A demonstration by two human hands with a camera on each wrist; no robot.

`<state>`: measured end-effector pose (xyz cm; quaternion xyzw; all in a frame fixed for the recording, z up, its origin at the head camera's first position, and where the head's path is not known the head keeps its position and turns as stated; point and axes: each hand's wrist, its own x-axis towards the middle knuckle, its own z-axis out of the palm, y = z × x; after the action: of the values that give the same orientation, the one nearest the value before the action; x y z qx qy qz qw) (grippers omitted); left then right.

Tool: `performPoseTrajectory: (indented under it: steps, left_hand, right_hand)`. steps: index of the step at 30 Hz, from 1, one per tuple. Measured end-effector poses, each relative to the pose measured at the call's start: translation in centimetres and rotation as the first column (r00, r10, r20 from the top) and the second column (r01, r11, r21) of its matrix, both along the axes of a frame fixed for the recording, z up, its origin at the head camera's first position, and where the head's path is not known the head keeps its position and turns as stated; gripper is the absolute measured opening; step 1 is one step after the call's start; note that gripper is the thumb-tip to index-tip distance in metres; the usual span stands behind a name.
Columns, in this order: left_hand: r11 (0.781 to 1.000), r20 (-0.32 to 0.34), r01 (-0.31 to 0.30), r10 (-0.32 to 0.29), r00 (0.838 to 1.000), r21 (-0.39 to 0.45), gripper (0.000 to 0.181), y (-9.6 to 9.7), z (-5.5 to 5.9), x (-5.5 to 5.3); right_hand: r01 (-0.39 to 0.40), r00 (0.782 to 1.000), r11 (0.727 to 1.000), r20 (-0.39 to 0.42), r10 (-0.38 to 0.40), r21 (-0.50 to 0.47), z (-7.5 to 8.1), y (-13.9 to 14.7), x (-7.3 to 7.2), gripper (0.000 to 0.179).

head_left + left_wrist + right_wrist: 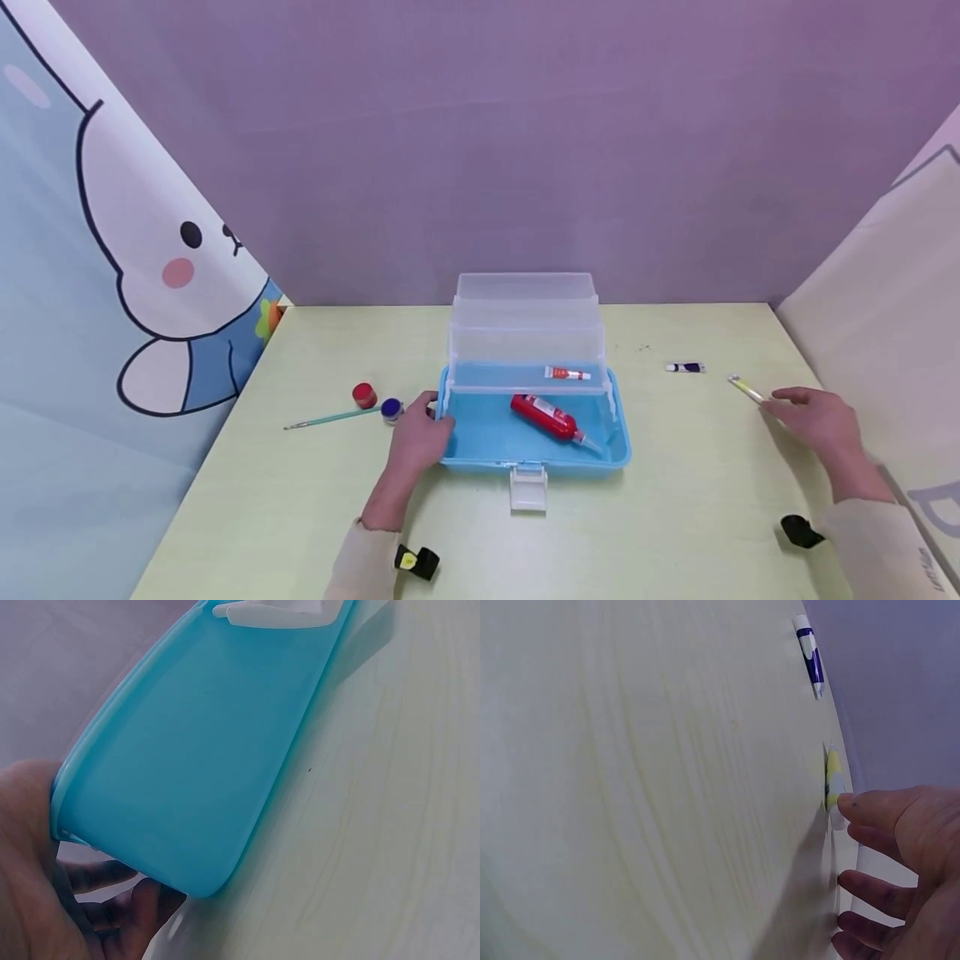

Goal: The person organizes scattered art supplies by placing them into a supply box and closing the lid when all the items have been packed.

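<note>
A blue plastic box [480,433] with a raised clear lid [525,329] stands mid-table. My left hand [420,433] grips its left end, thumb over the rim and fingers along the outside, as the left wrist view also shows. Inside lies a red bottle [551,419] with a pointed clear nozzle. A small red-and-white paint tube [567,373] shows through the lid. Far to the right, my right hand [817,421] pinches the near end of a yellow paint tube [834,776] between thumb and forefinger, its other fingers spread. The tube is close over the table.
A dark blue and white paint tube [685,367] lies left of the yellow one. Left of the box are a red paint pot [364,395], a blue paint pot [392,409] and a teal brush [333,418]. A white latch [528,489] hangs at the box front.
</note>
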<state>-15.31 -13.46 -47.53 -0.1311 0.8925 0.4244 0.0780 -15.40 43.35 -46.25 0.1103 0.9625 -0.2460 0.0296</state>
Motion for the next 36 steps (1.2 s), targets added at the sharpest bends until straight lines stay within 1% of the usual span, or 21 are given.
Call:
performPoseTrajectory:
  steps: [7,14,18,23,28,36]
  left_hand:
    - [1.000,-0.004,0.006,-0.006,1.000,-0.002,0.050,-0.02,0.00,0.09]
    - [1.000,-0.021,-0.003,0.003,1.000,0.003,0.049,-0.06,0.17,0.13]
    - [1.000,-0.020,-0.002,0.002,1.000,-0.001,0.049,-0.02,0.20,0.18]
    - [1.000,-0.015,0.000,0.000,1.000,0.005,0.049,-0.01,0.14,0.27]
    - [1.000,-0.006,-0.005,0.005,1.000,0.005,0.050,0.01,0.12,0.29]
    - [1.000,-0.008,-0.009,0.009,1.000,0.010,0.050,0.06,0.05,0.26]
  right_hand:
    - [-0.016,0.999,0.999,-0.027,0.017,0.041,-0.43,0.22,-0.22,0.051]
    - [-0.006,1.000,1.000,-0.005,0.006,0.017,-0.18,-0.06,-0.46,0.055]
    - [-0.020,1.000,0.999,-0.013,0.021,0.049,-0.14,-0.17,-0.62,0.051]
    - [-0.026,0.999,0.996,-0.021,0.028,0.091,-0.55,-0.21,-0.66,0.045]
    - [-0.015,0.999,0.997,-0.032,0.017,0.080,-0.84,-0.30,-0.66,0.043]
    - [0.002,0.999,0.996,-0.042,0.002,0.087,-0.78,-0.53,-0.59,0.043]
